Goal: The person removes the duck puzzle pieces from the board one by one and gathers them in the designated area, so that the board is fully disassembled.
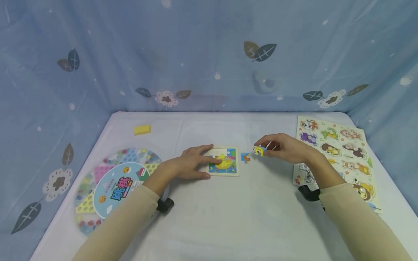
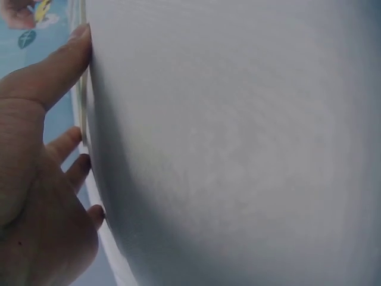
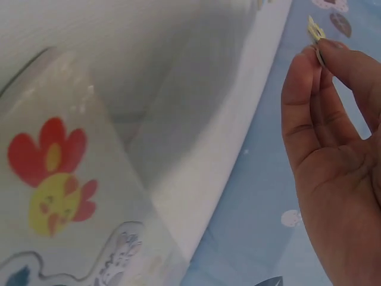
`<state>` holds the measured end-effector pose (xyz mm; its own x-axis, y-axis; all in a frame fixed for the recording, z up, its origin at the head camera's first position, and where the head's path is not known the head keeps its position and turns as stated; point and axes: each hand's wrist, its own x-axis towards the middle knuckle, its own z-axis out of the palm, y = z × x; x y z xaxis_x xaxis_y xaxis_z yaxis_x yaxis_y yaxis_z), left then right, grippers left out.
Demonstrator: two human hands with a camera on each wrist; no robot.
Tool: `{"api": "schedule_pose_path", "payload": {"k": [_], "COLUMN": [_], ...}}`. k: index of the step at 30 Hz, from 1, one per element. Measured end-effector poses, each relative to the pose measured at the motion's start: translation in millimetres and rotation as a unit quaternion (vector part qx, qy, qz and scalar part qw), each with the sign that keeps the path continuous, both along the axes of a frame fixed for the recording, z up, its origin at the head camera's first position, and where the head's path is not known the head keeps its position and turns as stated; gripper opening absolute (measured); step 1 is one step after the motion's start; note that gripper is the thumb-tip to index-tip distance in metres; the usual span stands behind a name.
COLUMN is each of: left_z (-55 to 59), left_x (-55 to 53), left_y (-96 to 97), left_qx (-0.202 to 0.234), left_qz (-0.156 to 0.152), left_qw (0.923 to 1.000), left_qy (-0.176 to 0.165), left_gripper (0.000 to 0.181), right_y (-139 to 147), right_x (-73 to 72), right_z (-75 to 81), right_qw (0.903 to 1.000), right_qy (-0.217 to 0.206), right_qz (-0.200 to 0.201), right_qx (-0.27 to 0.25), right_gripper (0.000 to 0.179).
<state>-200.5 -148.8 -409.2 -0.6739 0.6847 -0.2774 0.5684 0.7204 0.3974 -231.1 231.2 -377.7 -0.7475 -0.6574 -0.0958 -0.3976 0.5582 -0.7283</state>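
In the head view a small framed jigsaw puzzle (image 1: 232,165) with a yellow animal picture lies mid-table. My left hand (image 1: 195,162) rests over its left side, fingers spread, one fingertip on the picture. A loose blue-and-brown puzzle piece (image 1: 245,157) lies just right of the frame. Farther right, my right hand (image 1: 282,148) pinches a yellow-and-blue puzzle piece (image 1: 259,150) between thumb and fingers, above the table. From the right wrist, the pinched piece (image 3: 315,28) shows nearly edge-on. In the left wrist view the left hand (image 2: 44,161) lies along the tabletop's edge of view.
A round game box (image 1: 119,186) with a clear rim of coloured beads sits at the left, under the left forearm. Behind it lies a yellow block (image 1: 142,130). At the right, an animal peg board (image 1: 336,152) extends under the right forearm. Blue curtains (image 1: 209,58) enclose the table.
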Motion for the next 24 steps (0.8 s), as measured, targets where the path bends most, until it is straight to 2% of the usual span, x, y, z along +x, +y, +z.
{"api": "schedule_pose_path", "payload": {"k": [9,18,24], "left_z": [-2.4,-4.9,-4.4], "left_x": [-1.2,-1.2,0.6], "left_y": [0.2,-1.6,-1.8], "left_qx": [-0.003,-0.007,-0.006], "left_qz": [-0.003,-0.004,0.004], "left_qw": [1.0,0.9999,1.0], "left_qy": [0.005,0.006,-0.003], "left_gripper": [0.06,0.061,0.061], "right_y": [2,-5,-8], "right_x": [-5.6,-9.1,-8.7], "right_z": [-8.6,-16.3,-20.5], "right_qw": [0.999,0.9981,0.9981], "right_qy": [-0.031,-0.007,-0.006], "right_qz": [0.023,0.02,0.012], "right_qx": [0.021,0.059,0.06], "right_gripper": [0.033,0.035,0.031]}}
